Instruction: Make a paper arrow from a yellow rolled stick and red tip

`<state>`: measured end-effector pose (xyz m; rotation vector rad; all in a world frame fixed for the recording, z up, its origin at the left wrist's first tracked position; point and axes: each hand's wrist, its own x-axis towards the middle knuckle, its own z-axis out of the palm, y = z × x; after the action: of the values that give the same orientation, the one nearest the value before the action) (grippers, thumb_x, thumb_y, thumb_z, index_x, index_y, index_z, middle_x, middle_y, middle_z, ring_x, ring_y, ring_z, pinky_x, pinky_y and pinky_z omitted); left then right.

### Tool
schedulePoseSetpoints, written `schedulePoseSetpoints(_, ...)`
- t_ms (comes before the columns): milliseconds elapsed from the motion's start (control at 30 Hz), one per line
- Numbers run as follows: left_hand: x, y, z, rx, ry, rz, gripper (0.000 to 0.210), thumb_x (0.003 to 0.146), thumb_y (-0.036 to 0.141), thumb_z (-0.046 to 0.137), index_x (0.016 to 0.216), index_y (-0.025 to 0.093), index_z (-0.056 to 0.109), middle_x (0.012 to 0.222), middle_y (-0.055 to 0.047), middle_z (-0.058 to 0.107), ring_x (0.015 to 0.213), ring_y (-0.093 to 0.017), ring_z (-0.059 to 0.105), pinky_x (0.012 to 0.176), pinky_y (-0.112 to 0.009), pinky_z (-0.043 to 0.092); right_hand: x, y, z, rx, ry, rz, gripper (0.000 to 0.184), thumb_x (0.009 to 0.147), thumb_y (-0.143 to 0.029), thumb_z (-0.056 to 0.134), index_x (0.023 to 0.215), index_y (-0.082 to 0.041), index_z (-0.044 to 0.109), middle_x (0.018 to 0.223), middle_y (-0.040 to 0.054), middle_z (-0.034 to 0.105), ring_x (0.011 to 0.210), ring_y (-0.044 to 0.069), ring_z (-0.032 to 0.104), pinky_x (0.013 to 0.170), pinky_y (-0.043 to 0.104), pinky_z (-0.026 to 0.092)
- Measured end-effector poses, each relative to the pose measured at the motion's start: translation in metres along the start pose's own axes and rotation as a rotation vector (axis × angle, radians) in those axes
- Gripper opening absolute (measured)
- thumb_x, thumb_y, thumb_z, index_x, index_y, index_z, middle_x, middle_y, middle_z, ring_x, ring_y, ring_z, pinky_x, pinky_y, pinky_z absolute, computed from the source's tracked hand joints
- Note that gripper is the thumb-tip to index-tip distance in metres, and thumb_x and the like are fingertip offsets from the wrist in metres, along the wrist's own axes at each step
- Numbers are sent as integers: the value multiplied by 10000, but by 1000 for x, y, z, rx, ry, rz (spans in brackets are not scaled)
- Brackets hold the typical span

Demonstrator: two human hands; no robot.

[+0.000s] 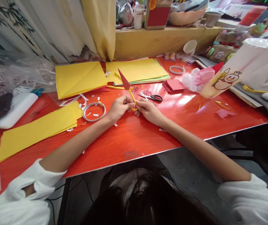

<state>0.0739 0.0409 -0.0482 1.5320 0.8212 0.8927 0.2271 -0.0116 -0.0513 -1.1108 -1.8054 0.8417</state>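
Observation:
Between my two hands is a narrow yellow paper strip (132, 94) with a pointed red paper piece (124, 80) at its upper end, tilted up and to the left. My left hand (120, 107) pinches the strip from the left. From the right, the fingers of my right hand (147, 109) close on its lower part, where the yellow paper bends. The fingertips partly hide that end. Just behind my right hand lie black-handled scissors (156, 98) on the red table (148, 134). A roll of tape (94, 112) lies flat beside my left hand.
Yellow paper sheets (80, 78) are stacked at the back, with another paper stack (136, 70) beside them. Long yellow strips (40, 128) lie at left. Small red squares (173, 86) and a tall drink cup (237, 68) stand at right. White paper scraps surround the tape.

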Motion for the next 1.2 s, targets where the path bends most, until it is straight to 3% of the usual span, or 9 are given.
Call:
schedulePoseSetpoints(600, 0, 0, 0, -77, -18, 29, 185, 746, 111, 601, 767, 162, 425, 625, 51, 523, 527, -53, 500, 533, -204, 394, -2, -4, 1, -53, -28, -41, 251, 921, -250, 368, 687, -187, 435, 767, 6, 446, 576, 71, 513, 572, 233, 458)
schedulePoseSetpoints(933, 0, 3, 0, -63, -57, 37, 176, 708, 279, 674, 732, 146, 560, 610, 25, 547, 552, -68, 479, 532, -207, 370, -2, -4, -1, -66, -27, -48, 255, 910, -246, 402, 680, -175, 487, 740, 11, 466, 594, 85, 508, 605, 251, 447)
schedulePoseSetpoints(1200, -2, 4, -2, -99, -112, 84, 192, 702, 295, 679, 797, 151, 595, 631, 25, 550, 563, -64, 470, 538, -200, 369, -2, -6, -6, 86, -54, 42, 326, 907, -364, 413, 725, -149, 576, 635, 1, 515, 564, 99, 528, 593, 255, 426)
